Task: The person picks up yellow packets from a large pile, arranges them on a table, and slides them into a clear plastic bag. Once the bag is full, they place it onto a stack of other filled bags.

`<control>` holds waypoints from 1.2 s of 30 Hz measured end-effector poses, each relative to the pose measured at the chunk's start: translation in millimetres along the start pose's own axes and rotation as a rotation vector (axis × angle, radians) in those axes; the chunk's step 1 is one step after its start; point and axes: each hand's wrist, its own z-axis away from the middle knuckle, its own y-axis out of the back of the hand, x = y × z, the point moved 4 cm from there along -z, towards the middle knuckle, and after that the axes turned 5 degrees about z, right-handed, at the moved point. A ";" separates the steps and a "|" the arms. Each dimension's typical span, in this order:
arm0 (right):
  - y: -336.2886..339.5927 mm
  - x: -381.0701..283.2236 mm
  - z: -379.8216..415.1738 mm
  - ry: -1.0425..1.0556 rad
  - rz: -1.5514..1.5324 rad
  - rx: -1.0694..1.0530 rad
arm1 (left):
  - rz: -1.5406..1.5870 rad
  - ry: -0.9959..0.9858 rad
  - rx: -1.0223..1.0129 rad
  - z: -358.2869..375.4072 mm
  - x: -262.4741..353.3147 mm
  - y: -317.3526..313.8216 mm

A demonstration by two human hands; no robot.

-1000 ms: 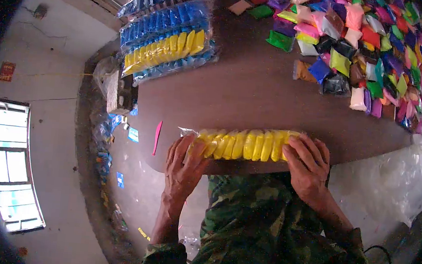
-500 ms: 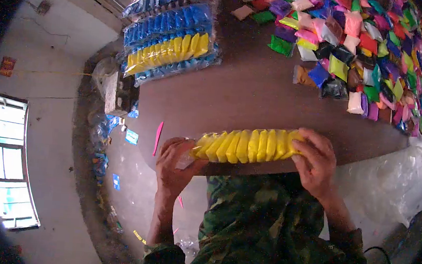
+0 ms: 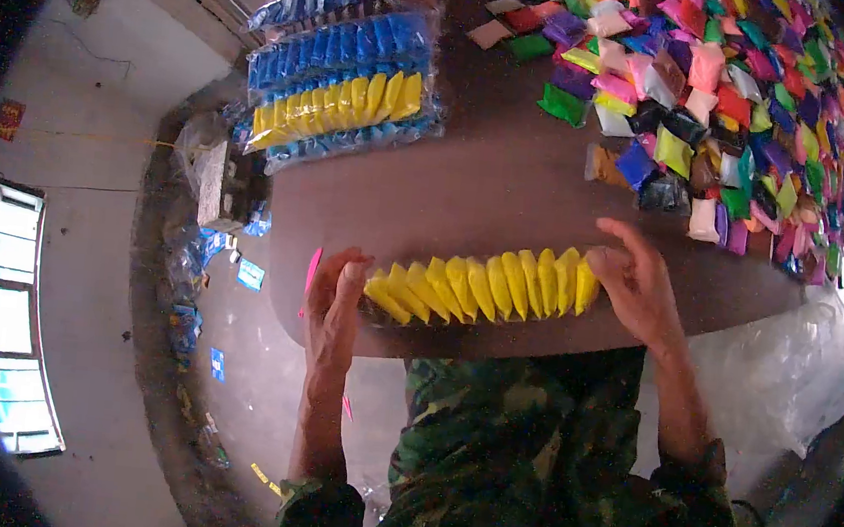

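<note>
A row of yellow packets (image 3: 485, 284) in a clear plastic bag lies along the near edge of the brown table, roughly level and slightly fanned. My left hand (image 3: 333, 306) is at the bag's left end, thumb and fingers closed about the plastic there. At the right end my right hand (image 3: 637, 292) has its index finger raised and its other fingertips against the last packet. The exact grip of both hands is partly hidden. A pink strip (image 3: 313, 269) lies just left of my left hand.
Bagged rows of blue packets (image 3: 346, 44) and another yellow row (image 3: 340, 109) are stacked at the back left. A large heap of loose coloured packets (image 3: 705, 67) covers the right side. A clear plastic sheet (image 3: 784, 371) hangs beside the table's right edge.
The bagged yellow row has gone down onto the table and its packets now stand more upright. My left hand has turned side-on, and my right index finger has lifted off the bag.
</note>
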 end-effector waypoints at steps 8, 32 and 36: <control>7.4 2.6 10.3 -0.033 0.080 -0.012 | -0.114 0.023 -0.147 12.3 -8.0 -3.5; -1.4 20.0 -0.5 -0.022 -0.010 -0.015 | -0.414 -0.119 -0.268 -25.7 -15.9 5.0; -3.9 19.4 -0.8 -0.019 -0.049 -0.018 | -0.146 0.019 -0.279 -24.9 -35.3 13.0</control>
